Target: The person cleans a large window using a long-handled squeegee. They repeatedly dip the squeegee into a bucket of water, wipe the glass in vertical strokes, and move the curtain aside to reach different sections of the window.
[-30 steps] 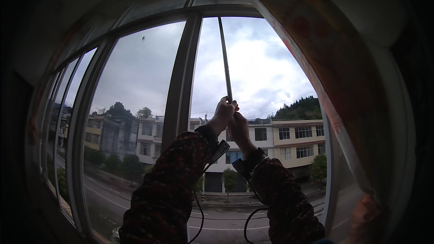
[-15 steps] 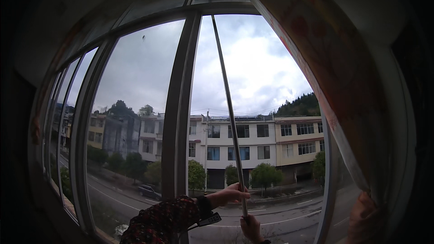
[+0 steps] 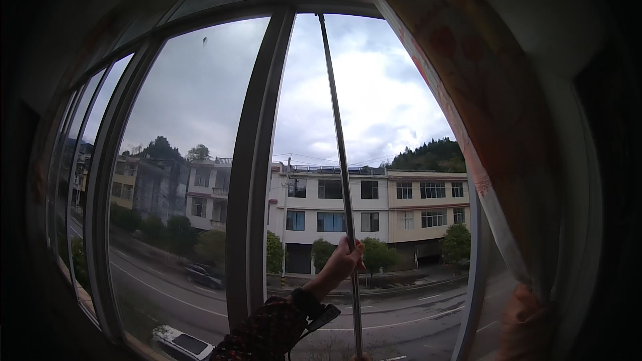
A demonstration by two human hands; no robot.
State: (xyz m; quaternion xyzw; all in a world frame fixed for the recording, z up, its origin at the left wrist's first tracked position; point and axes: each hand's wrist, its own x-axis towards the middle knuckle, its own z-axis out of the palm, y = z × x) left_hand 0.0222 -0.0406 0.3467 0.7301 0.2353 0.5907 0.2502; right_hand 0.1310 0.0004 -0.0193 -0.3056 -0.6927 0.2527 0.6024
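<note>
Slender grey metal pole (image 3: 340,137) runs from the frame's upper centre to its lower edge. Left hand (image 3: 342,259), lower centre: fingers wrapped around the pole. Right hand (image 3: 361,357) mostly cut off at the lower edge; finger state cannot be told. Broad grey window post (image 3: 257,160) stands left; orange-patterned fabric curtain (image 3: 461,87) hangs across the upper right, bunched lower right.

Room btwn pole (image 3: 338,134) & curtain (image 3: 488,100)

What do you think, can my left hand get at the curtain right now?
Probably not without letting go: the left hand is closed around the long pole, and the curtain hangs off to the right.
</note>
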